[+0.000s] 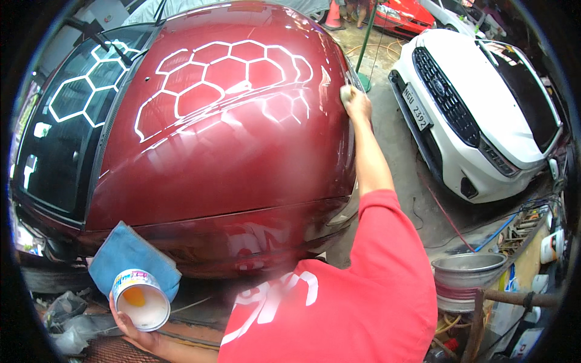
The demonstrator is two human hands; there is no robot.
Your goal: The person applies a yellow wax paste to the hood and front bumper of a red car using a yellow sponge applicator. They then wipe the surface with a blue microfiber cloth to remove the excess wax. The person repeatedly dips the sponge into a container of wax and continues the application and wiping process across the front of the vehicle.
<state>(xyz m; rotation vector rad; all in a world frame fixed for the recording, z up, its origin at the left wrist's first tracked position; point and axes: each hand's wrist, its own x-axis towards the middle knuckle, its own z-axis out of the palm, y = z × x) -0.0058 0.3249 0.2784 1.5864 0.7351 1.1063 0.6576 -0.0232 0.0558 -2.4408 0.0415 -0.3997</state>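
My left hand (pixel 124 325) is wrapped round an open tin (pixel 131 277) with a colourful label, at the lower left. Inside the tin are a white substance and a yellow-orange patch. A folded blue cloth (pixel 124 251) hangs behind the tin on the same side; how it is held is hidden. At the far end of my stretched right arm, my right hand (pixel 358 105) is closed on a small pale pad (pixel 347 94). The pad meets the front edge of the dark red car's hood (pixel 242 157), which is glossy and mirrors hexagon-shaped lights.
A white car (pixel 472 91) faces the red one from the right, across a concrete floor (pixel 393 151). Metal wheel rims (pixel 469 266) stand stacked at the lower right beside a rusty frame (pixel 478 327). Plastic bags (pixel 66 308) lie at lower left. An orange cone (pixel 333 15) stands far off.
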